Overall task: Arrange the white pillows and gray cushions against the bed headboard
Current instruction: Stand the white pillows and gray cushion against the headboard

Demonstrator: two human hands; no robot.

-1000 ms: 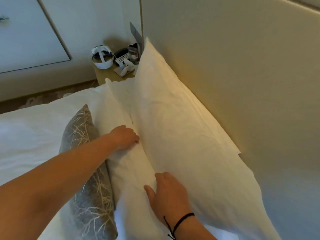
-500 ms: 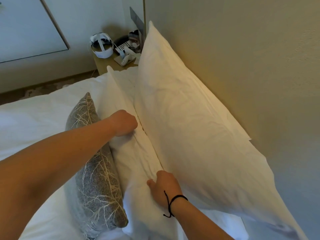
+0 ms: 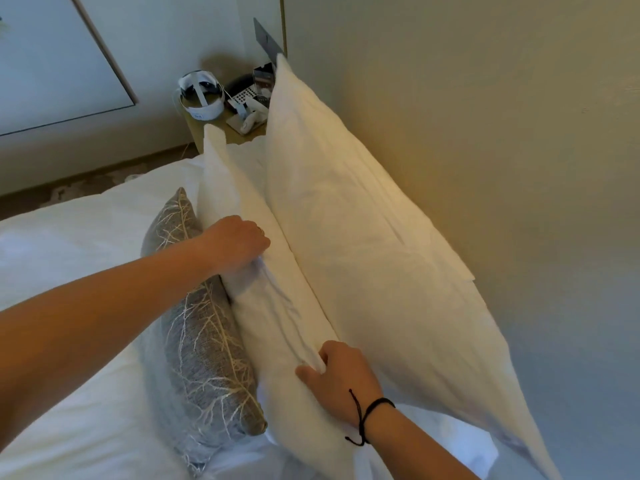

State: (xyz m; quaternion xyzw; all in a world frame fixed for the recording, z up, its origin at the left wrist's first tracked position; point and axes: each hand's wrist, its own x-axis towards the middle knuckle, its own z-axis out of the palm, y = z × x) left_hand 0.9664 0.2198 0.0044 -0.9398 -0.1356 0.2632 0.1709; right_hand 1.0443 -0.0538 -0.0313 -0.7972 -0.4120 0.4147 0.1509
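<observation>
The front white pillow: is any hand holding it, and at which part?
Both. The left hand grips the front white pillow at its upper edge; the right hand pinches the fabric nearer.

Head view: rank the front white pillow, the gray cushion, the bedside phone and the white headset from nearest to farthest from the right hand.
From the right hand:
1. Front white pillow, gripped by that hand.
2. Gray cushion, just to its left, leaning on the pillow.
3. Bedside phone and white headset, both far off on the nightstand; too close to call.
</observation>
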